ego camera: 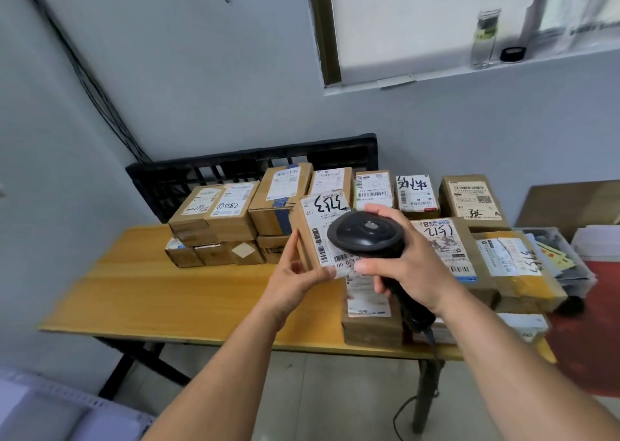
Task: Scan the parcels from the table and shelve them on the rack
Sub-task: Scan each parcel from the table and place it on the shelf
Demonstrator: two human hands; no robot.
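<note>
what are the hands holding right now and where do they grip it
The left hand holds a labelled parcel by its lower left corner; the right hand grips the black scanner by its handle.

The parcel point(315, 215) sits in the left hand point(295, 283), with the scanner point(365, 236) in the right hand point(416, 266) just over it. Boxes point(214, 212) lie on the table point(167, 289) beyond both hands.

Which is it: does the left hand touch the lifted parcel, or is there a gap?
Touching. The head view shows the left hand gripping the parcel at its lower edge, thumb pressed on its front.
</note>
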